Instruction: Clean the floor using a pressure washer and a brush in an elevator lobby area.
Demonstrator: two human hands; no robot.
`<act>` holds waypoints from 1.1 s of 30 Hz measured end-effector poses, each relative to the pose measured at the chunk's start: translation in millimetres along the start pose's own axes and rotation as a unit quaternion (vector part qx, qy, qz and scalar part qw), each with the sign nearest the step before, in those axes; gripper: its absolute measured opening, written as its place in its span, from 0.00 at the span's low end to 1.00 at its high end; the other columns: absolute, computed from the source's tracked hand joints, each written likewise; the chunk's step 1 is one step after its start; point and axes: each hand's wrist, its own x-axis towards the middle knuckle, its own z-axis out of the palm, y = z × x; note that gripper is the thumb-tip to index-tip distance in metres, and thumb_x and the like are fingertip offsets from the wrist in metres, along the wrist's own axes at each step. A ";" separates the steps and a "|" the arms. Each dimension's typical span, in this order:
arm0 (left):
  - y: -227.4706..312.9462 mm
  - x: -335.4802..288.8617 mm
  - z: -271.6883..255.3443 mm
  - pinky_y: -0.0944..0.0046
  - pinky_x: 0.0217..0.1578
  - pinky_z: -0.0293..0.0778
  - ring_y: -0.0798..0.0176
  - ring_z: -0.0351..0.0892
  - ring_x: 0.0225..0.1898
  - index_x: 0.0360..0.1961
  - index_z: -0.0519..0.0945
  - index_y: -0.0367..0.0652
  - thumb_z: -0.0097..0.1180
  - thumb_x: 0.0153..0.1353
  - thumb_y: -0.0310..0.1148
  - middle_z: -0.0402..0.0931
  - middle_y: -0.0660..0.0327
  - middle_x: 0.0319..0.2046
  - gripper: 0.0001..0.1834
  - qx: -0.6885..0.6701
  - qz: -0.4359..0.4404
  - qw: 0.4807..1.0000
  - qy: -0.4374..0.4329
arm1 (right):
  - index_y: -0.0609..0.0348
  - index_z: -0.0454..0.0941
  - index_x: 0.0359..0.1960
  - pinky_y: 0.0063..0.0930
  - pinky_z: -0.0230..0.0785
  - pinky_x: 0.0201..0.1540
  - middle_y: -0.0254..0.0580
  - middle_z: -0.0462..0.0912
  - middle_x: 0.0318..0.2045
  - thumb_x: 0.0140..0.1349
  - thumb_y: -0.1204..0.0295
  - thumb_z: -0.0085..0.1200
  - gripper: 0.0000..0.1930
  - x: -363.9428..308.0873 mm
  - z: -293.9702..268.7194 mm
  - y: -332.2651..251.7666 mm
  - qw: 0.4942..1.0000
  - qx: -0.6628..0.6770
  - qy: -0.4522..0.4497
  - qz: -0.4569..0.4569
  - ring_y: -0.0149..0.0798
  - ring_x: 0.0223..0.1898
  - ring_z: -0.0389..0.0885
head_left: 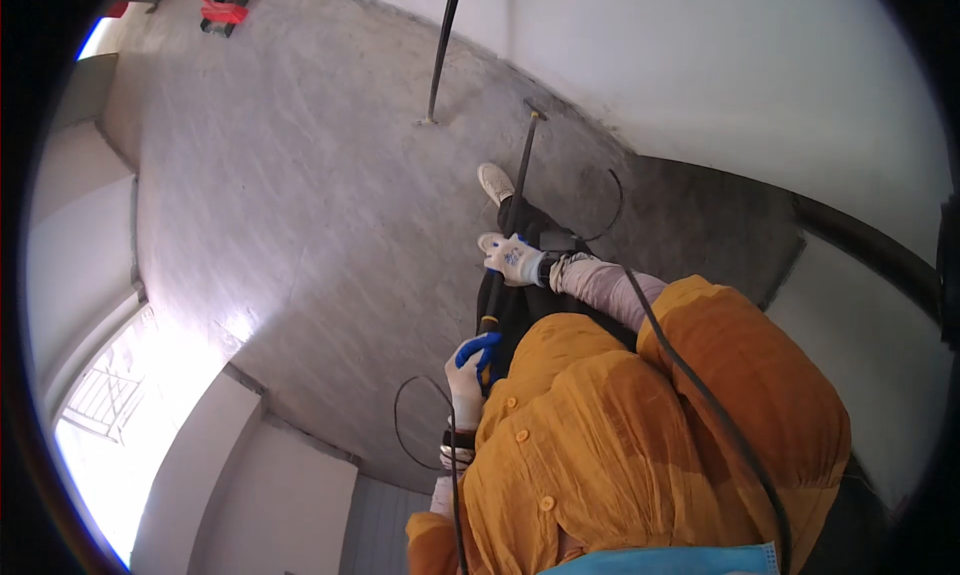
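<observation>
Both my hands wear white gloves with blue palms and grip a long black-handled scraper (525, 160). My right hand (515, 260) is wrapped around the middle of the handle. Lower and nearer my body, my left hand (472, 375) is closed around the handle's near end, just below a yellow band. The handle slants away from me. Its narrow, dark blade-like head rests on the grey floor (300, 175) close to the foot of the white wall. Part of the near end is hidden by my left hand and orange shirt.
Left of the scraper's head, a second black pole (440, 65) meets the floor and runs out of view at the top. A red and black object with a red handle (224, 13) stands far left. Dark cables (690, 375) loop by my arms. A bright opening (120, 405) is at left.
</observation>
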 end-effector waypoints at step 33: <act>-56.3 1.6 -9.9 0.78 0.34 0.65 0.77 0.70 0.31 0.40 0.80 0.36 0.48 0.55 0.24 0.78 0.65 0.35 0.13 0.072 0.039 0.996 -0.041 | 0.49 0.75 0.27 0.45 0.69 0.34 0.37 0.76 0.36 0.47 0.65 0.54 0.07 -34.6 32.4 -11.7 0.996 0.013 0.073 0.042 0.44 0.44 0.72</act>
